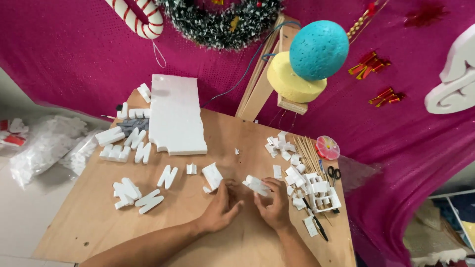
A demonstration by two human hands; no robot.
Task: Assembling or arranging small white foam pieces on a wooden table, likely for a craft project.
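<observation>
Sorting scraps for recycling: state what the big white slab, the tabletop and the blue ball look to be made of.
White slab: likely foam board, matte and grainy, with rough cut edges.
Tabletop: seemingly plywood or similar board, bare tan with faint grain, unvarnished.
Blue ball: probably painted foam, pitted and dull.

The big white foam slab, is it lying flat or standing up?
Lying flat. The foam slab rests broad face up on the wooden table, its far end past the edge.

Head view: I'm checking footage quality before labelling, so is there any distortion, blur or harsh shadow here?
Head view: wide-angle bending curves the wooden table edges and the frame's sides; light is soft and even, with only faint shadows under the left hand and right hand; the white foam piece they hold looks slightly soft, its detail washed out.
</observation>
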